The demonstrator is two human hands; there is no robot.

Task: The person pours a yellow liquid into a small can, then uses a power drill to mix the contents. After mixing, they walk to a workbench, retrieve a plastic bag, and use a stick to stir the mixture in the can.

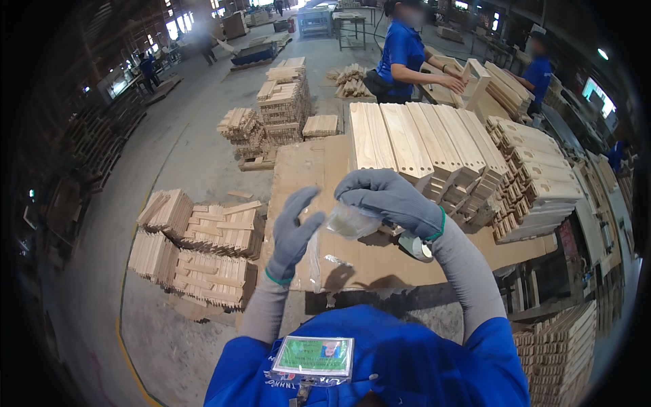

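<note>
Both my hands wear grey knit gloves and are raised over a cardboard-covered bench [298, 169]. My right hand [390, 200] pinches the top of a clear plastic bag [346, 222] holding something small and pale. My left hand [293, 230] is at the bag's left side, fingers spread and thumb touching the plastic. The bag's lower part hangs down toward the cardboard. A roll of tape [415, 246] lies on the bench under my right wrist.
Rows of pale wooden slats [420, 142] with drilled holes lie on the bench beyond my hands. Stacks of short wood pieces [203, 244] sit on the floor at left. Two people in blue shirts [403, 54] work at a far table.
</note>
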